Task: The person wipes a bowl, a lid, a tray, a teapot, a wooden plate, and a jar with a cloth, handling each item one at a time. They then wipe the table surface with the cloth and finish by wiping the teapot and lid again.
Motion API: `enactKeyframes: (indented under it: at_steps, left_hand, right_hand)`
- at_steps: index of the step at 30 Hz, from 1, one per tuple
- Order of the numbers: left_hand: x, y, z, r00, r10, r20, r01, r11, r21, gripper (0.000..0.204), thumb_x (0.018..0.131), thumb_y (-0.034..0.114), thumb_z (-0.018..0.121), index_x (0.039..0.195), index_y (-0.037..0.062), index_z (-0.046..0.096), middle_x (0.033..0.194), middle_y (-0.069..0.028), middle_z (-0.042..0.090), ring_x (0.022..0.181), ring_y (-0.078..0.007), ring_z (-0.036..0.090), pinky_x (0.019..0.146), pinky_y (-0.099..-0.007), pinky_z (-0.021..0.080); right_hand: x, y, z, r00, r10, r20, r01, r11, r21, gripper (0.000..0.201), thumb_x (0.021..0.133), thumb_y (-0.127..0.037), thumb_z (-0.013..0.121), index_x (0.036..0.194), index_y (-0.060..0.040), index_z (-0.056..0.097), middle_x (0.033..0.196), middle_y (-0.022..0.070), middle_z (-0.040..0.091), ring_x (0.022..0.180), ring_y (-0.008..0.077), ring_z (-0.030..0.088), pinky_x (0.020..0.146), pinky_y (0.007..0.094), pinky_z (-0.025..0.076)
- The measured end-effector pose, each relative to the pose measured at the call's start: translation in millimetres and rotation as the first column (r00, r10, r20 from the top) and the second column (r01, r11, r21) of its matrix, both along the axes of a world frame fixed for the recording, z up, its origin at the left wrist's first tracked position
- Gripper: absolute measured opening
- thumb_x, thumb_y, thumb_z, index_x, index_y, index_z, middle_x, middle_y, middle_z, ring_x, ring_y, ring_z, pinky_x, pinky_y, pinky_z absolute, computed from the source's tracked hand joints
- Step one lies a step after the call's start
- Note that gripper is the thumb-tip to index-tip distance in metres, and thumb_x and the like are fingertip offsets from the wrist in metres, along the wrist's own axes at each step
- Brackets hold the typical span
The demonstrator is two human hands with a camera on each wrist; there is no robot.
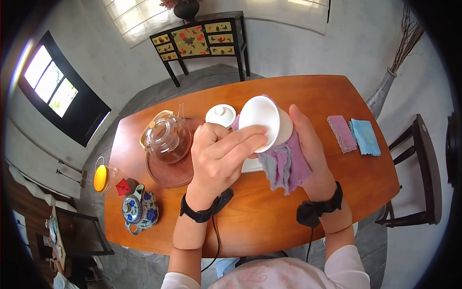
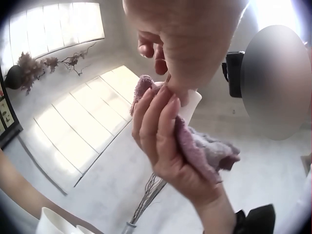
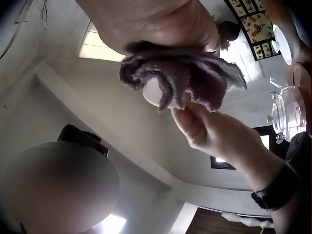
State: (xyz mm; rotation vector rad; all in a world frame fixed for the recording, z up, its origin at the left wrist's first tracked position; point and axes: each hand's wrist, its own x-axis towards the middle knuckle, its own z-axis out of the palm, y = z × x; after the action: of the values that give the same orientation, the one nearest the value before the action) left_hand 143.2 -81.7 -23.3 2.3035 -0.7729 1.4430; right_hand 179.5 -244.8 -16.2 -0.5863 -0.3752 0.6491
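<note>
A white cup (image 1: pixel 284 126) is held up over the table, its mouth tilted toward the head camera. My left hand (image 1: pixel 216 154) pinches its rim, with two fingers reaching over into the mouth. Around the cup's other side, my right hand (image 1: pixel 310 149) grips it through a purple-and-grey cloth (image 1: pixel 298 161). In the left wrist view the right hand's fingers (image 2: pixel 158 119) curl over the cloth, and a loose end hangs past the palm. A white lid with a knob (image 1: pixel 221 114) lies on the table just beyond the left hand.
A glass teapot (image 1: pixel 166 137) stands on a round brown tray (image 1: pixel 168 180) at the left. Nearer are a blue-flowered teapot (image 1: pixel 140 207), a red packet (image 1: pixel 123 187) and a yellow-lidded jar (image 1: pixel 101 178). Pink (image 1: pixel 342 133) and blue (image 1: pixel 365 137) folded cloths lie at the right.
</note>
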Motion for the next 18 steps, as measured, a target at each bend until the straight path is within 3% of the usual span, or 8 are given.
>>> enactKeyframes:
  at_steps: [6,8,9,11,13,16,17,18]
  left_hand:
    - [0.0,-7.2,-2.4,0.997,0.078,-0.025,-0.078,0.996,0.034,0.02,0.068,0.009,0.068,0.087,0.014,0.069,0.092,0.0078,0.068,0.061,-0.0144,0.042,0.057,-0.0276,0.035]
    - [-1.6,-16.4,-7.8,0.997,0.027,-0.073,-0.032,0.996,-0.078,0.018,0.07,0.007,0.067,0.087,0.0121,0.068,0.091,0.0045,0.068,0.061,-0.0157,0.043,0.057,-0.0284,0.037]
    - [-2.2,-19.8,-10.1,0.993,-0.031,-0.112,0.009,0.981,-0.193,0.017,0.072,0.006,0.067,0.088,0.0103,0.068,0.09,0.0012,0.068,0.06,-0.0169,0.044,0.057,-0.0292,0.038]
    - [-7.1,-17.9,-9.2,0.986,-0.083,-0.146,0.045,0.969,-0.243,0.012,0.081,0.008,0.065,0.093,0.0055,0.067,0.087,-0.003,0.068,0.06,-0.0138,0.044,0.058,-0.0286,0.04]
    - [-15.9,-20.6,-0.4,0.74,-0.628,-0.243,0.02,0.382,-0.924,0.014,0.087,0.011,0.061,0.097,0.0013,0.064,0.084,-0.0021,0.064,0.065,-0.0097,0.045,0.061,-0.0218,0.036]
    - [-11.0,-8.4,-5.2,0.524,-0.851,-0.04,-0.012,0.039,-0.999,0.019,0.092,0.017,0.056,0.1,0.0002,0.058,0.082,0.0026,0.055,0.065,-0.0046,0.04,0.06,-0.0191,0.035]
    - [-8.7,-5.3,-9.8,0.366,-0.925,0.101,-0.045,-0.126,-0.991,0.02,0.092,0.018,0.055,0.1,0.0006,0.057,0.079,0.0038,0.051,0.064,-0.0045,0.038,0.059,-0.0195,0.034]
    - [-6.1,-8.6,-11.0,0.348,-0.928,0.135,-0.079,-0.172,-0.982,0.02,0.092,0.019,0.055,0.099,0.0004,0.055,0.076,0.0047,0.045,0.063,-0.0043,0.036,0.06,-0.02,0.035]
  right_hand:
    - [1.9,4.0,-11.2,0.806,-0.419,0.418,0.529,0.827,-0.192,0.036,0.096,-0.027,0.048,0.116,0.0025,0.051,0.1,0.0113,0.061,0.085,0.0157,0.061,0.075,0.028,0.05]
    - [5.0,2.3,-17.5,0.304,-0.433,0.849,0.878,0.472,-0.074,0.034,0.093,-0.017,0.051,0.118,0.0058,0.049,0.108,0.0167,0.059,0.093,0.0236,0.06,0.081,0.0308,0.049]
    - [4.3,4.8,-19.6,0.304,-0.43,0.85,0.877,0.474,-0.074,0.034,0.093,-0.017,0.051,0.118,0.0058,0.049,0.108,0.0167,0.059,0.093,0.0236,0.06,0.081,0.0308,0.049]
    - [-0.1,10.8,-22.8,-0.048,-0.38,0.924,0.925,0.331,0.184,0.036,0.089,-0.01,0.054,0.12,0.0076,0.049,0.118,0.0226,0.054,0.105,0.0325,0.057,0.087,0.0337,0.046]
    - [4.2,11.6,-21.9,-0.199,-0.301,0.932,0.89,0.342,0.301,0.04,0.086,-0.005,0.056,0.123,0.0071,0.048,0.127,0.0253,0.048,0.114,0.0375,0.052,0.09,0.0347,0.044]
    - [17.8,17.9,-25.4,-0.53,-0.176,0.83,0.775,0.299,0.558,0.036,0.09,-0.008,0.052,0.124,0.0031,0.05,0.129,0.0232,0.048,0.108,0.0297,0.056,0.08,0.0295,0.047]
    - [13.1,15.4,-23.7,-0.53,-0.177,0.83,0.774,0.3,0.558,0.036,0.09,-0.008,0.052,0.124,0.0031,0.05,0.129,0.0232,0.048,0.108,0.0297,0.056,0.08,0.0295,0.047]
    - [2.8,11.6,-15.1,-0.054,-0.354,0.934,0.856,0.465,0.226,0.032,0.093,-0.012,0.05,0.122,0.0025,0.052,0.123,0.0197,0.053,0.099,0.0225,0.058,0.076,0.0272,0.046]
